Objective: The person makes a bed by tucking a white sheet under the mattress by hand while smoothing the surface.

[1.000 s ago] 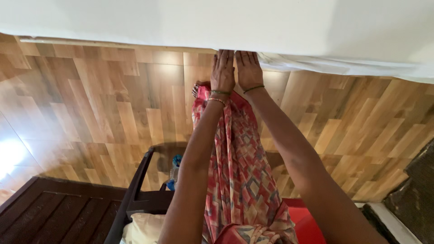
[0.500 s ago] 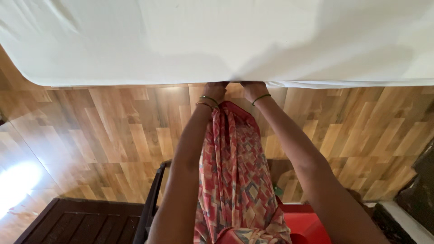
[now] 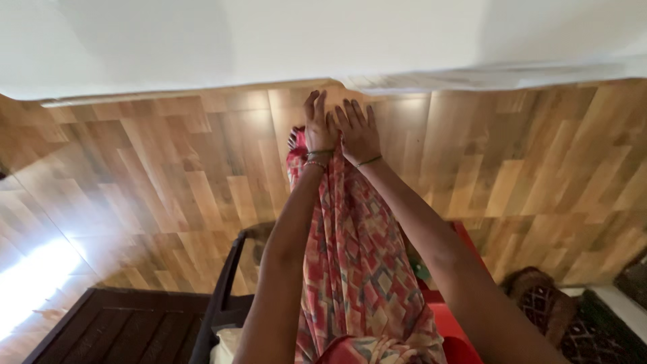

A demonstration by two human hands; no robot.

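both left hand (image 3: pixel 318 128) and right hand (image 3: pixel 357 133) spread flat, holding nothing, just below sheet (image 3: pixel 269 47) edge at twelve o'clock; best to smooth evenly outward.

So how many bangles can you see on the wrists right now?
3. Two sit on the left hand's wrist: a green bangle and a beaded bangle just below it. One thin green bangle circles the right hand's wrist. Their undersides are hidden, so more may exist.

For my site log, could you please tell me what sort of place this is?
Probably a bedroom at home: a white sheet over what looks like a mattress, wood-pattern floor, and a patterned rug at one side.
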